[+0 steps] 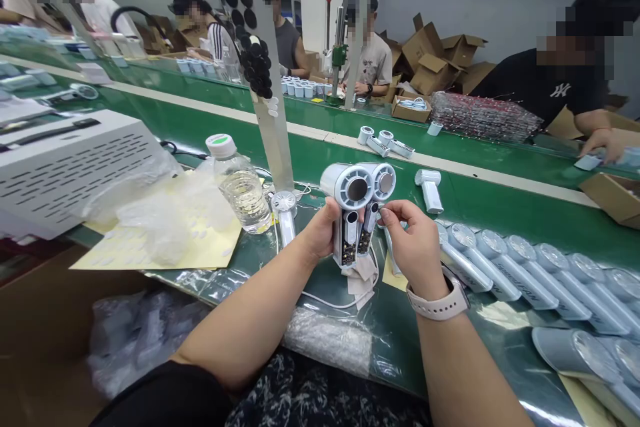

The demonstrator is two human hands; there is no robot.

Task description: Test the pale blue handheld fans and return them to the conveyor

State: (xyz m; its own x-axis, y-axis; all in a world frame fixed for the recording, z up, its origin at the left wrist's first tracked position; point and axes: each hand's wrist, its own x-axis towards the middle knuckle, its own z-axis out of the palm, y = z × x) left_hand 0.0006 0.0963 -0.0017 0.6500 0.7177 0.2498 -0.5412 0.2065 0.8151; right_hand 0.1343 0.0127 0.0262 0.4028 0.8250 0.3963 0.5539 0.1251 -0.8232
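Note:
My left hand (320,235) is wrapped around two light-blue handheld fans, held upright side by side above the bench. The nearer fan (346,185) and the other fan (384,181) each show a round silvery disc in the head. Their handles are uncovered in front, baring circuit boards (349,255) and pale cylinders. At the right fan's upper handle, my right hand (417,247) is closed in a pinch; anything between the fingertips is too small to make out. Crumpled pale paper (361,280) and a white cable lie below the fans.
A row of assembled fans (520,273) lies to the right. At left stand a water bottle (240,187), a yellow sticker sheet (200,250) and a vented white box (95,167). A metal post (273,127) rises ahead before the green conveyor (320,153); several co-workers sit beyond.

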